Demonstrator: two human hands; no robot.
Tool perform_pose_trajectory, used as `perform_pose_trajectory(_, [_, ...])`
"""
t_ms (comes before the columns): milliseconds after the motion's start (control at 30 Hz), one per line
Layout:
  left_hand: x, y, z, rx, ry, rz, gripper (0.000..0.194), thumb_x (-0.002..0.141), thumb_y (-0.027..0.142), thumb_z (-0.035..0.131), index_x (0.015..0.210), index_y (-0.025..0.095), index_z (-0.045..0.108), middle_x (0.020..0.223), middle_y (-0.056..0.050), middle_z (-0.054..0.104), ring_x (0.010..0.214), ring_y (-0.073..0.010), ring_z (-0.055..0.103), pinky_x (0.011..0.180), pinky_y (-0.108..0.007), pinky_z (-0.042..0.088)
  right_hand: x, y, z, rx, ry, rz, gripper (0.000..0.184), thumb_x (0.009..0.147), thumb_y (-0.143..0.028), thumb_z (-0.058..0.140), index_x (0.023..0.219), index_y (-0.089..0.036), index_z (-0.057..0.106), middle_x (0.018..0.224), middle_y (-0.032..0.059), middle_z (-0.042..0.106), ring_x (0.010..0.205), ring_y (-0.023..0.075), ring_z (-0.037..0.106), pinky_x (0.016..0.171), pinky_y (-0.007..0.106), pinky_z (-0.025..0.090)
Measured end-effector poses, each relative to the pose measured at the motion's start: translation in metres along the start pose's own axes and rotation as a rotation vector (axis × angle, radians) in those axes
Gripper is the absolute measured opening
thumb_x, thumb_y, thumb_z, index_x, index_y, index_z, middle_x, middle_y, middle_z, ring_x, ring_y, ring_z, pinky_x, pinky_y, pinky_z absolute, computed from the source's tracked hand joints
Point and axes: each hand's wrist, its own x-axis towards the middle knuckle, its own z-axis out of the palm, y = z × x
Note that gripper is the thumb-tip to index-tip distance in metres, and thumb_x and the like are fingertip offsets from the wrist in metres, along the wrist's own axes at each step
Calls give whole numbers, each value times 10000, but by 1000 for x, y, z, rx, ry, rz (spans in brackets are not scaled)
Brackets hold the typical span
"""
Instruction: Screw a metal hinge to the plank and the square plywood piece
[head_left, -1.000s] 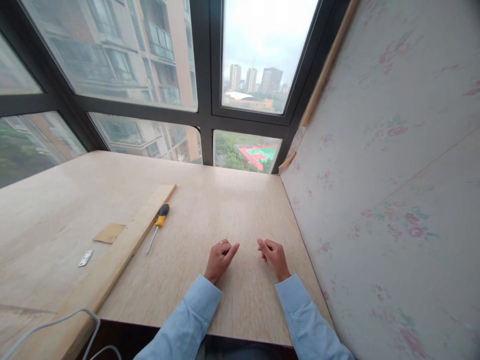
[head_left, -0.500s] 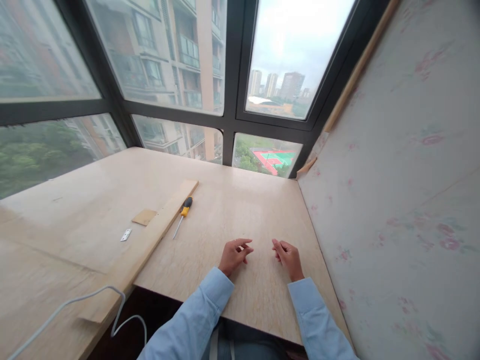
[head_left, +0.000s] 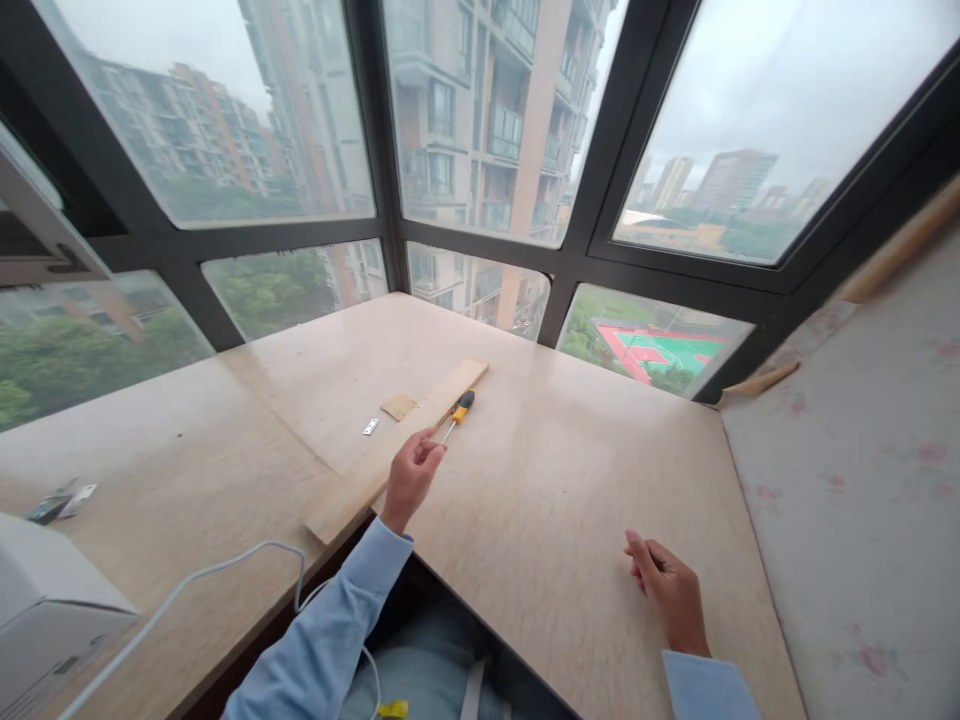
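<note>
A screwdriver (head_left: 463, 403) with a yellow and black handle lies on the tabletop, along the right edge of a long wooden board (head_left: 454, 384). The thumb and fingertips of my left hand (head_left: 412, 476) close at the lower end of its shaft and hide the tip. That hand also covers part of the board. Well to the right, my right hand (head_left: 670, 590) rests over the tabletop with its fingers curled and nothing visible in them. Left of the board lie a small metal plate (head_left: 370, 427) and a thin tan wood piece (head_left: 398, 407).
A white cable (head_left: 217, 568) runs across the left of the tabletop (head_left: 555, 560) and over its front edge. At far left stands a white box (head_left: 52, 600) near small packets (head_left: 64, 500). Windows close off the back, and a papered wall (head_left: 862, 520) the right.
The view has turned left, bringing the white box into sight. My left hand has moved left and forward to the screwdriver's shaft. My right hand stays curled on the right.
</note>
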Motion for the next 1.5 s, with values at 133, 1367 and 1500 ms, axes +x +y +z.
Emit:
perform_pose_trajectory(133, [42, -9, -37, 542, 120, 121, 640, 736, 372, 647, 1304, 139, 467, 1161, -149, 633, 1111, -277, 581, 952, -430, 447, 1, 0, -1, -65, -30, -32, 567, 758, -707, 494, 638, -173, 646, 534, 25, 588, 540, 177, 572, 555, 246, 446])
perform_pose_trajectory(1367, [3, 34, 4, 583, 54, 391, 962, 613, 484, 788, 1419, 175, 363, 1171, -121, 624, 1107, -301, 548, 964, -445, 448, 0, -7, 4, 12, -4, -86, 523, 832, -618, 494, 579, -173, 601, 522, 20, 574, 536, 162, 545, 553, 255, 391])
perform_pose_trajectory(1500, [-36, 41, 62, 428, -72, 435, 902, 639, 470, 777, 1400, 176, 392, 1219, -124, 597, 1120, -286, 542, 978, -454, 448, 3, -9, 0, 251, 54, 10, 508, 811, -623, 534, 630, -159, 633, 517, 8, 525, 499, 140, 478, 498, 251, 364])
